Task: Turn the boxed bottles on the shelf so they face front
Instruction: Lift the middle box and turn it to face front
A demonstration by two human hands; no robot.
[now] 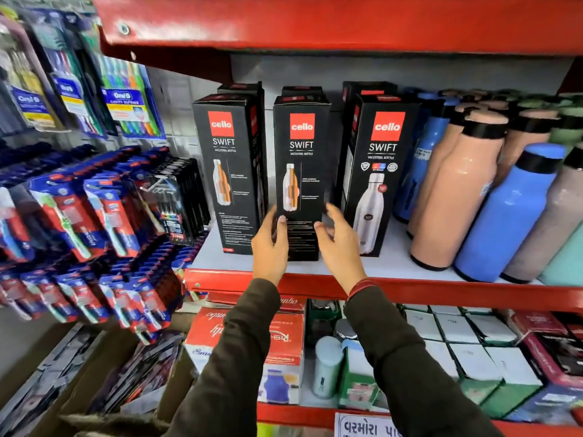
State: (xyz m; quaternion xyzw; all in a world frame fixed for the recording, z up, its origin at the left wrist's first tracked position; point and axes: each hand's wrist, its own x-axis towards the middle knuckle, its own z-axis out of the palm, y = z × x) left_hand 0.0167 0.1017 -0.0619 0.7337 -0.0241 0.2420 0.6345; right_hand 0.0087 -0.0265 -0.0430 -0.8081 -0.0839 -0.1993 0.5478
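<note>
Dark sleeves reach up; the middle box (301, 171) is pinched low by the left hand (269, 244), while the right hand (339, 244) is spread beside it. Its back panel faces out, so a half turn on the shelf (394, 288) is judged next.

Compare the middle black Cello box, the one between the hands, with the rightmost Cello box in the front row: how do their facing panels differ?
The middle box shows a small cutaway bottle picture with orange inside; the rightmost box shows a large plain steel bottle with round badges above it. The middle box is touched by the left hand, with the right hand beside it; the rightmost box is untouched. Both stand upright, black, with the red Cello logo and SWIFT.
</note>
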